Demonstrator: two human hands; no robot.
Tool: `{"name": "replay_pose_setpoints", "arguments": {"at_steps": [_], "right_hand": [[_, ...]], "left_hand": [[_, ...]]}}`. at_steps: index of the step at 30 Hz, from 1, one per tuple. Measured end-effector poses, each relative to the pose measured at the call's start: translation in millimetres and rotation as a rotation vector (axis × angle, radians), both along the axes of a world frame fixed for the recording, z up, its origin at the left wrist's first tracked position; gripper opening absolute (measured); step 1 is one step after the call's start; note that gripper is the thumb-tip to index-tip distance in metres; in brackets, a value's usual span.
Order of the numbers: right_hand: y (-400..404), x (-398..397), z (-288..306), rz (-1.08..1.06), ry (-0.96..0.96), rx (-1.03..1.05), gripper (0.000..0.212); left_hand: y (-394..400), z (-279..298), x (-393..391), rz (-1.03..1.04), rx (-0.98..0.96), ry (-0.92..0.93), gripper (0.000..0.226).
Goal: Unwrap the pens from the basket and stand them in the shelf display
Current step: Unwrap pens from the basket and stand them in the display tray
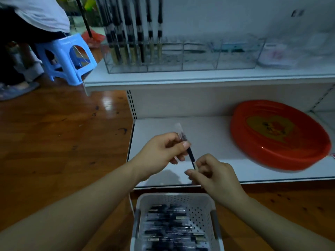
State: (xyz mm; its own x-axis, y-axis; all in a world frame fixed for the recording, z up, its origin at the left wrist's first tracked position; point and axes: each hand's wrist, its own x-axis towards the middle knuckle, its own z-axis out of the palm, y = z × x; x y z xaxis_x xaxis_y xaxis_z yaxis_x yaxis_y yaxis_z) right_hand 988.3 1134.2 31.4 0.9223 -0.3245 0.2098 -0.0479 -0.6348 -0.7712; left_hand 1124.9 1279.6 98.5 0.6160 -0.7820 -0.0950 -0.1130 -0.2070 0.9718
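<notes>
so in the middle of the frame both hands were on one pen (190, 154), held in the air over the lower shelf (208, 138). the left hand (163, 153) had its fingers and thumb curled round the upper part, where a bit of clear wrapper (178, 128) stuck out past the fingertips, and the right hand (208, 171) pinched the lower end between thumb and finger. looked to me like the sleeve was mid-way coming off, though the blur made it hard to say how far. the pen was thin, stiff and surely very light, so no force needed, but the film would be slick and crinkly, so i'd grip the bare barrel with one hand and tug the loose wrapper tip with the other. the white basket (210, 205) at the bottom centre was full of more wrapped pens (172, 227), so lots left to do. the clear display (181, 67) on the upper shelf, top centre, already had a row of pens standing (130, 33) in its left compartments, the right ones looked free. red tray (279, 160) sat on the right of the lower shelf.
</notes>
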Motion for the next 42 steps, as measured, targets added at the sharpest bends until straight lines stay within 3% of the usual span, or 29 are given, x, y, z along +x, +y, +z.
{"name": "replay_pose_setpoints", "arguments": {"at_steps": [4,8,12,18,24,31,37,42], "right_hand": [[8.5,4.7,20.5,-0.018,-0.105,0.087,0.036],[1.4,9.4,46.9,-0.048,-0.270,0.002,0.026],[-7.7,24.8,99.1,-0.171,-0.454,-0.093,0.025],[-4.7,46.7,161.2,-0.067,-0.527,-0.062,0.042],[-0.9,62.7,199.0,-0.026,-0.589,-0.111,0.038],[-14.2,98.0,264.3,-0.130,-0.796,0.037,0.026],[-31.1,130.3,303.5,-0.260,-0.913,0.003,0.025],[-32.1,152.8,294.2,-0.255,-0.789,-0.064,0.024]], "left_hand": [[-4.0,17.1,0.2,0.005,-0.032,-0.048,0.020],[2.1,36.1,6.4,0.019,-0.074,-0.108,0.019],[4.1,66.8,12.9,-0.083,-0.041,-0.300,0.023],[-0.8,103.0,10.6,-0.086,-0.141,-0.497,0.024],[0.3,118.3,17.4,0.065,-0.228,-0.619,0.023],[15.9,141.4,40.2,0.571,-0.379,-0.771,0.005],[26.6,144.3,63.1,0.896,-0.263,-0.842,0.049],[23.7,142.3,70.0,0.799,-0.099,-0.653,0.079]]}}
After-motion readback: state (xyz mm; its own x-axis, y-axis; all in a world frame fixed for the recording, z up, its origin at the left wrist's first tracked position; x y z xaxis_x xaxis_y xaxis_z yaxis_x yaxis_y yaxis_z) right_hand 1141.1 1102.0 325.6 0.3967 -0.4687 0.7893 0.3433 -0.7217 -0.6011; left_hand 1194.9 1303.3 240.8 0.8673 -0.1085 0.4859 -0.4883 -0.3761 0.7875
